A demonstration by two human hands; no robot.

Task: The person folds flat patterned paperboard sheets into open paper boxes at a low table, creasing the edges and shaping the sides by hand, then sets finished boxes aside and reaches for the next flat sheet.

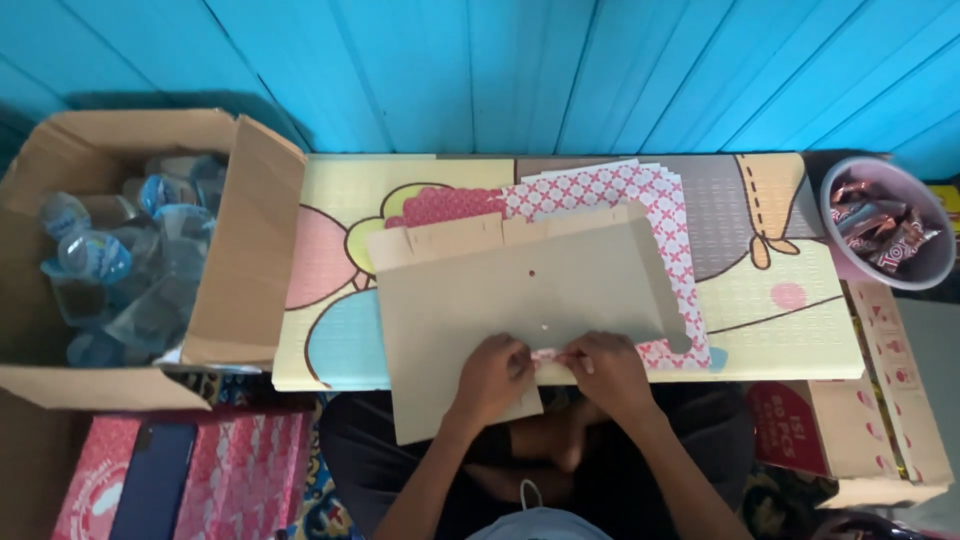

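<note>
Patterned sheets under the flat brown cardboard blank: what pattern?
The patterned sheets show a red-pink lattice print on white, clearest in the head view.

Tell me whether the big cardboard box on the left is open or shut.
Open. The cardboard box has its flaps spread outward, and clear plastic cups with blue lids show inside it from above.

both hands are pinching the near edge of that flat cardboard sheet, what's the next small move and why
Probably fold the near flap up along its crease. The left hand and right hand meet at the near edge of the cardboard sheet, which lies flat, plain side up, on the table. The notched tabs on its far edge are also unfolded, so shaping seems barely begun.
</note>
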